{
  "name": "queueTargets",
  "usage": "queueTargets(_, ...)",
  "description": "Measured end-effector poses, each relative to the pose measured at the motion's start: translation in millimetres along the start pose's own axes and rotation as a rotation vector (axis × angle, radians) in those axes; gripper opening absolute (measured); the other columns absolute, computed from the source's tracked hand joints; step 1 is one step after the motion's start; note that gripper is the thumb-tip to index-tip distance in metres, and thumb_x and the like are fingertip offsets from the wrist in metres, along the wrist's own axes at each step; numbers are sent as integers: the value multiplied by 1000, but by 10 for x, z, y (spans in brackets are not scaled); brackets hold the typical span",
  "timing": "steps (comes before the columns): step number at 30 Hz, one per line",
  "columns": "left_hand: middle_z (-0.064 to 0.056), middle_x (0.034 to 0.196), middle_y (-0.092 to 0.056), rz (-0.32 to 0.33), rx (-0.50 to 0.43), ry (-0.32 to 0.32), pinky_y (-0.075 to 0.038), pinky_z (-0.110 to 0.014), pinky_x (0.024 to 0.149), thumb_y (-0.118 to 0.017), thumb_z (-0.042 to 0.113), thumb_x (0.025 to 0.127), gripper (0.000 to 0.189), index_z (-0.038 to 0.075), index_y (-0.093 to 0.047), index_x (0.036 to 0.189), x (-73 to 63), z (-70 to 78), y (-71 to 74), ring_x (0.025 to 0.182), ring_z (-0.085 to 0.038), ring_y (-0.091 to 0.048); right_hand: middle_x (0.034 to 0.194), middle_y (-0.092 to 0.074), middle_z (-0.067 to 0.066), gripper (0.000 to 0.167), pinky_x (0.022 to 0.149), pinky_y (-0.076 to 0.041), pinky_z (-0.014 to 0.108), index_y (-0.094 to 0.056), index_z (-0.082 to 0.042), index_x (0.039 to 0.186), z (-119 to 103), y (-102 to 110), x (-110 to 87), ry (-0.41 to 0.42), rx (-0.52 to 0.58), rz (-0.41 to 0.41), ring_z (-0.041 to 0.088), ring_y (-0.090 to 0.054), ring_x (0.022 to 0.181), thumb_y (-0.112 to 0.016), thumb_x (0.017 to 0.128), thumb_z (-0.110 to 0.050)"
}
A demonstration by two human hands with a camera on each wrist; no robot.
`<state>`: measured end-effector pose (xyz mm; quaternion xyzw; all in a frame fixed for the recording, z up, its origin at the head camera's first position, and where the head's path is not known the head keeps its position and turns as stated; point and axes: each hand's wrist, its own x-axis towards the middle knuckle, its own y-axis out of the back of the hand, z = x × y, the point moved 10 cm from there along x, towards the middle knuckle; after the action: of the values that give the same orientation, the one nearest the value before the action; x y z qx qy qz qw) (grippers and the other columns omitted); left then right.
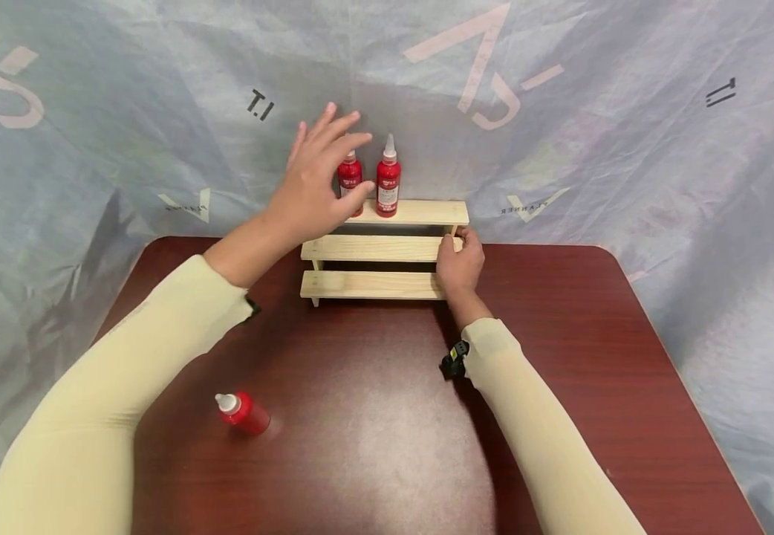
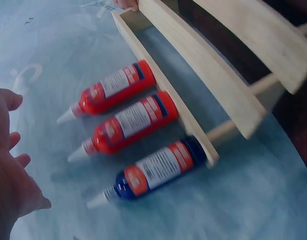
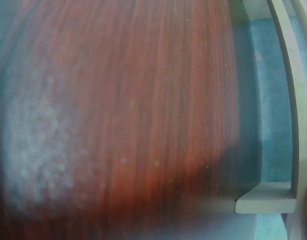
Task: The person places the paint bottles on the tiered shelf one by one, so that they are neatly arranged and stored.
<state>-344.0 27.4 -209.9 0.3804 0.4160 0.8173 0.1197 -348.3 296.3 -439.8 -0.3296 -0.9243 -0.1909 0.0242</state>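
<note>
A three-step wooden rack [image 1: 376, 249] stands at the back of the table. On its top step are two upright red bottles with pale nozzle tips, the right-hand red bottle [image 1: 388, 187] and its neighbour [image 1: 349, 174], partly covered by my left hand [image 1: 316, 182]. In the left wrist view a dark blue bottle [image 2: 161, 169] stands beside them; my left hand hides it in the head view. That hand is raised in front of the bottles, fingers spread, holding nothing. My right hand [image 1: 462, 260] grips the right end of the rack, with its fingertips partly hidden.
Another red bottle [image 1: 246, 414] stands on the dark red-brown table [image 1: 374, 416], at the left front. A grey printed cloth [image 1: 601, 134] hangs behind the rack and along the table's sides.
</note>
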Motion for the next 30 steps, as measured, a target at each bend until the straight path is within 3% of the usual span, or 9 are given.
queueTargets(7, -11, 170, -39, 33, -43, -65, -3, -60, 135, -74, 30, 98, 62, 13, -54, 154, -339, -106, 302, 167, -32, -16, 137, -67, 20, 34, 115, -46, 46, -65, 1, 128, -6, 16, 21, 15, -16, 18, 35, -59, 134, -60, 103, -20)
queueTargets(12, -11, 170, -40, 23, -66, -116, -6, -63, 134, -76, 25, 95, 65, 14, -53, 155, -559, -93, 391, 166, -33, -19, 138, -67, 20, 35, 115, -47, 46, -65, 0, 129, 24, -4, 5, 8, -25, 10, 34, -60, 134, -59, 103, -22)
queueTargets(15, -8, 170, -41, 10, -99, -109, -6, -63, 134, -77, 22, 94, 65, 16, -54, 155, -682, -84, 414, 166, -30, -21, 138, -66, 20, 35, 115, -46, 46, -65, 1, 129, 33, -5, -9, 8, -22, 9, 35, -59, 134, -59, 103, -22)
queueTargets(19, -2, 169, -43, -29, -180, -47, -13, -61, 134, -76, 20, 96, 64, 21, -53, 156, -843, -122, 425, 164, -29, -26, 138, -66, 21, 36, 115, -46, 46, -65, 1, 129, 26, 12, -19, 8, -18, 11, 36, -59, 134, -60, 103, -23)
queueTargets(21, 0, 167, -46, -54, -209, -11, -22, -57, 133, -75, 20, 98, 63, 24, -52, 156, -928, -157, 425, 162, -26, -33, 138, -66, 21, 36, 115, -47, 46, -65, 1, 129, 17, 21, -19, 10, -16, 15, 36, -59, 134, -59, 102, -23)
queueTargets(24, -2, 161, -53, -97, -255, 24, -36, -41, 127, -72, 17, 100, 60, 25, -52, 157, -1068, -201, 406, 153, -18, -45, 137, -67, 21, 36, 115, -47, 46, -65, 2, 128, 0, 37, -17, 15, -14, 24, 36, -60, 133, -59, 102, -23)
queueTargets(28, -10, 155, -59, -173, -369, 51, -41, -17, 117, -66, 9, 103, 56, 16, -52, 156, -1293, -236, 333, 141, -1, -53, 139, -66, 21, 38, 116, -46, 46, -65, 1, 130, -3, 38, -35, 7, -23, 14, 36, -59, 136, -59, 103, -24)
queueTargets(30, -15, 155, -58, -215, -448, 58, -41, -13, 116, -62, 4, 104, 54, 11, -50, 157, -1405, -239, 293, 141, 4, -52, 140, -66, 21, 38, 117, -46, 47, -65, 1, 131, -1, 33, -42, 4, -24, 4, 36, -58, 137, -59, 103, -24)
